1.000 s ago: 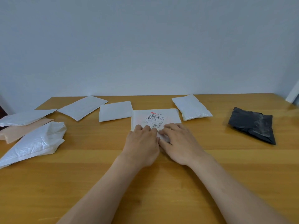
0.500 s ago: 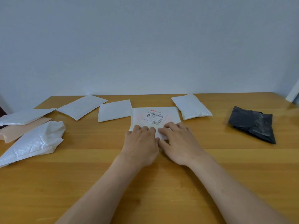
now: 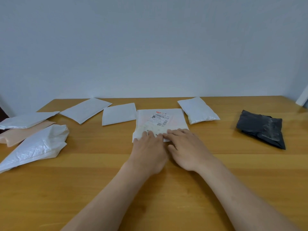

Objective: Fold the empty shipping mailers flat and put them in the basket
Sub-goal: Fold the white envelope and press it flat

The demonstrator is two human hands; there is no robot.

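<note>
A white mailer with a barcode label (image 3: 160, 121) lies flat at the table's middle. My left hand (image 3: 148, 150) and my right hand (image 3: 186, 147) lie side by side on its near edge, fingers straight, pressing it down. Other mailers are spread around: a white square one (image 3: 119, 113), a long white one (image 3: 85, 110), a puffy white one (image 3: 198, 110), a crumpled black one (image 3: 261, 128), a large crinkled white one (image 3: 35, 147), a peach one (image 3: 21, 133) and a white one (image 3: 26, 120) above it. No basket is in view.
The wooden table (image 3: 150, 189) runs back to a plain pale wall (image 3: 150, 47). Bare wood lies in front of my forearms and between the labelled mailer and the black one.
Both hands have slid a little toward me along the labelled mailer, so more of its label side shows. The other mailers have not moved.
</note>
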